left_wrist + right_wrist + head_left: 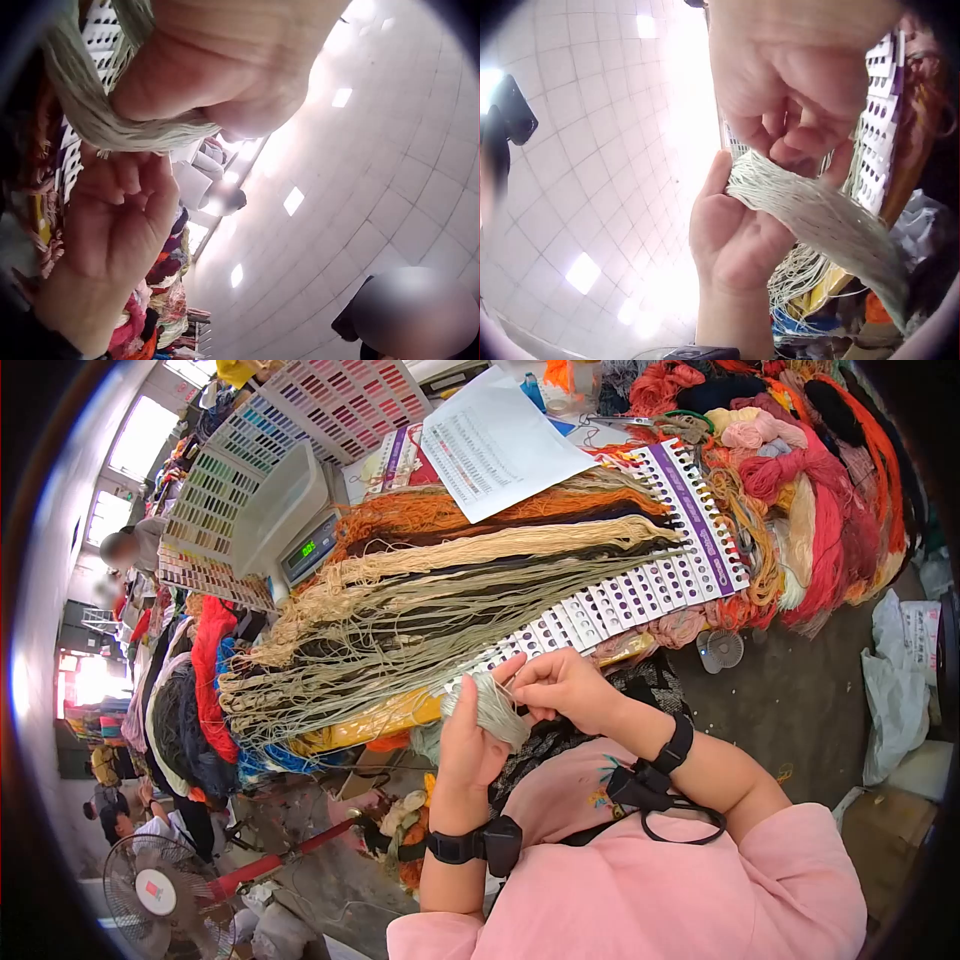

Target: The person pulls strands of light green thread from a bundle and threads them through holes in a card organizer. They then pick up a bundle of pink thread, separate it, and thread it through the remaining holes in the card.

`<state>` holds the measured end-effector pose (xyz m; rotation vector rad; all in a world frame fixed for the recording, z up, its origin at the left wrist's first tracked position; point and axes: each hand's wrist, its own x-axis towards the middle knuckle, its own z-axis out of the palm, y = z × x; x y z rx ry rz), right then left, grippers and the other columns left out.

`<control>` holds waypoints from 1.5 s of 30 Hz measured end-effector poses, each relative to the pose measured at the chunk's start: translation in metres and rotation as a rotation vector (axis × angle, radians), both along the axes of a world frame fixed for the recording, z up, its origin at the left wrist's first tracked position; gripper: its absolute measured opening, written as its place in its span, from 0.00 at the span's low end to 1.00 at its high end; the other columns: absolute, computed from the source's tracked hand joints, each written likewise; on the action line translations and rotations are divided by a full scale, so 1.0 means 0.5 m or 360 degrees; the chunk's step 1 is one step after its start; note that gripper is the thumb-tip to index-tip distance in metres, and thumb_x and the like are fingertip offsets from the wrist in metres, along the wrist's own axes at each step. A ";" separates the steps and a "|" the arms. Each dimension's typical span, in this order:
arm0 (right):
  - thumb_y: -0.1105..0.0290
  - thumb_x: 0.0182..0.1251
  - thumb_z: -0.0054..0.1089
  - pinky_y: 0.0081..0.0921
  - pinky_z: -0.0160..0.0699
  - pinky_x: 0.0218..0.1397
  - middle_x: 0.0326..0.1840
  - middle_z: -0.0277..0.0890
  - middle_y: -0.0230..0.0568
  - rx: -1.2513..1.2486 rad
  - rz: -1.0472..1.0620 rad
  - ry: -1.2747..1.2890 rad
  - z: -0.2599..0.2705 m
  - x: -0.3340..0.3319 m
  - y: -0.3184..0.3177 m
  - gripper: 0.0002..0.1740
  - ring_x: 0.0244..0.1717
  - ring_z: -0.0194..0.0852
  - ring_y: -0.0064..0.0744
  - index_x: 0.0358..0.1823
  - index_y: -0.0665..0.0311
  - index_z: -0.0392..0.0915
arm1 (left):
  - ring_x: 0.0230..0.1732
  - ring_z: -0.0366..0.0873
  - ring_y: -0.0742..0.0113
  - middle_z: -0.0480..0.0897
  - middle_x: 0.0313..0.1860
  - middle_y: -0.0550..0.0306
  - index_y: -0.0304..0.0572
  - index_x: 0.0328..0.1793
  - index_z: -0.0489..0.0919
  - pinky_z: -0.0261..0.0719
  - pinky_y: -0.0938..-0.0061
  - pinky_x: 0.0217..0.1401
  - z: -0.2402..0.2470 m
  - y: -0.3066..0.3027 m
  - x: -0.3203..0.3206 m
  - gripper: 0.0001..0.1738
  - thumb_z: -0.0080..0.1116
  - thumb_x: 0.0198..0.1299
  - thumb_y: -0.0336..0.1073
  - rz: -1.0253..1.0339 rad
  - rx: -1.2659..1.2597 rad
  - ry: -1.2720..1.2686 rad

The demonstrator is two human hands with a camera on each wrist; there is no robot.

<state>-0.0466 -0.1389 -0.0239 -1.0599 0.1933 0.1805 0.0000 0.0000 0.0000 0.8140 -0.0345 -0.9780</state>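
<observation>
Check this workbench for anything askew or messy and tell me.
The paper lies slanted across the orange yarn, out of line with it. In the head view, the left end of the beige yarn straggles loosely. The green skein in the left hand looks orderly.

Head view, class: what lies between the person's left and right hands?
Pale green yarn lies between the left hand and the right hand, as the head view shows.

Both hands (pixel 468 748) (pixel 570 690) close together
</observation>
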 end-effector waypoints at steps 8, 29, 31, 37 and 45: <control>0.75 0.54 0.50 0.10 0.58 0.17 0.24 0.71 0.34 0.0453 -0.0156 -0.0113 0.006 -0.001 -0.003 0.05 0.14 0.55 0.14 0.25 0.69 0.72 | 0.38 0.74 0.70 0.74 0.40 0.51 0.32 0.46 0.69 0.77 0.76 0.36 0.000 -0.017 -0.018 0.13 0.45 0.58 0.32 0.0493 0.0330 -0.0098; 0.73 0.39 0.55 0.29 0.64 0.31 0.22 0.67 0.38 -0.2071 -0.0677 -0.0556 -0.126 0.060 -0.111 0.05 0.27 0.66 0.37 0.21 0.64 0.72 | 0.16 0.67 0.79 0.74 0.19 0.61 0.35 0.33 0.74 0.63 0.87 0.16 -0.126 -0.126 0.085 0.06 0.54 0.52 0.31 -0.0143 0.1194 -0.0420; 0.75 0.38 0.54 0.31 0.62 0.33 0.22 0.66 0.39 -0.2156 -0.0751 -0.0659 -0.122 0.057 -0.119 0.05 0.29 0.65 0.40 0.22 0.63 0.72 | 0.15 0.66 0.79 0.72 0.17 0.63 0.35 0.32 0.74 0.60 0.88 0.15 -0.106 -0.123 0.081 0.05 0.53 0.51 0.29 -0.0144 0.1284 -0.0423; 0.66 0.38 0.55 0.34 0.58 0.39 0.29 0.67 0.37 -0.2230 -0.0790 -0.1045 -0.111 0.033 -0.087 0.12 0.36 0.64 0.38 0.27 0.63 0.74 | 0.14 0.64 0.79 0.71 0.17 0.62 0.33 0.34 0.73 0.59 0.87 0.15 -0.107 -0.113 0.090 0.05 0.48 0.53 0.27 -0.0102 0.0854 -0.0287; 0.66 0.39 0.55 0.30 0.57 0.38 0.28 0.66 0.37 -0.1812 -0.0733 -0.0847 -0.138 0.046 -0.100 0.09 0.34 0.64 0.37 0.24 0.61 0.74 | 0.14 0.62 0.85 0.73 0.23 0.60 0.37 0.37 0.72 0.56 0.90 0.14 -0.127 -0.103 0.096 0.05 0.47 0.56 0.30 0.0141 0.0755 -0.0144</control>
